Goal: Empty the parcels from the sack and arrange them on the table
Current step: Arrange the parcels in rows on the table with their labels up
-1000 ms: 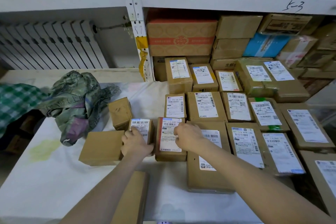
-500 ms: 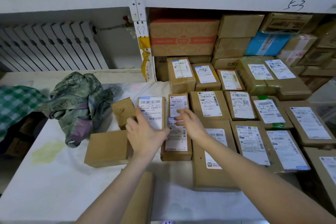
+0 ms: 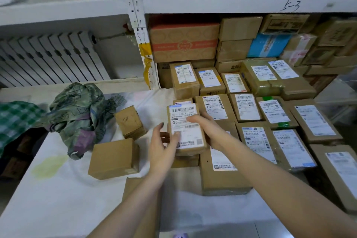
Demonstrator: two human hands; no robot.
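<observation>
Head view, over the table (image 3: 48, 199), which was covered in white cloth.

- Labelled parcel (image 3: 186, 127): a small brown carton with its white shipping label facing up, held between both hands near the middle of the table. It sat just above another brown parcel (image 3: 184, 161). Whether the two touched could not be told.
- Left hand (image 3: 164, 147): at the parcel's near-left corner, with the thumb pressed on the label. One finger pointed up along the left edge and the others were tucked under the carton, so the fingers were clamped on the parcel.
- Right hand (image 3: 209, 131): wrapped round the parcel's right edge, its fingers (image 3: 193, 118) curled across the label. These were also clamped on the parcel.
- Sack (image 3: 81, 118): green patterned fabric, crumpled and slumped on the left part of the table.
- Plain cartons: a small cube box (image 3: 131, 121) stood tilted just right of the sack. A flat plain box (image 3: 116, 158) lay nearer the person, left of the left hand.
- Arranged parcels (image 3: 249, 107): they lay in close rows, labels up, filling the right part of the table, and a long carton (image 3: 222, 177) lay under the right wrist.
- Behind: a white shelf (image 3: 231, 0) carried more boxes, with a white radiator (image 3: 48, 58) at the back left.
</observation>
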